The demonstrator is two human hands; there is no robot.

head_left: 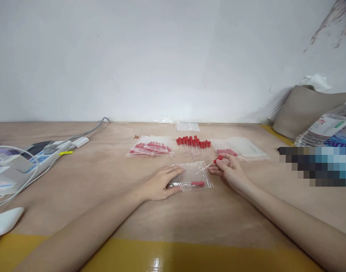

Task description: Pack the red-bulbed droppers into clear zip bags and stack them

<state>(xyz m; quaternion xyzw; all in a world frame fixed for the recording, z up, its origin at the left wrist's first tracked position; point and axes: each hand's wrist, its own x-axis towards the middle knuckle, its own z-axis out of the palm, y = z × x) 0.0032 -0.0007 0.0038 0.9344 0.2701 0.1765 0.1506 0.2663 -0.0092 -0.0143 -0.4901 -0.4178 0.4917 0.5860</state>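
Observation:
A clear zip bag lies flat on the table with one red-bulbed dropper inside, near its front edge. My left hand rests on the bag's left end, fingers and thumb apart. Between the fingertips of my right hand is the red bulb of another dropper. Its thin clear tube points left and down at the bag's right opening; whether the tip is inside is hard to make out. Behind the bag, several loose droppers lie in a row, red bulbs toward the wall.
Filled bags of droppers are stacked at the back left. More bags lie at the back right, and a white bag is by the wall. A power strip with cables stands left, a plastic bottle right.

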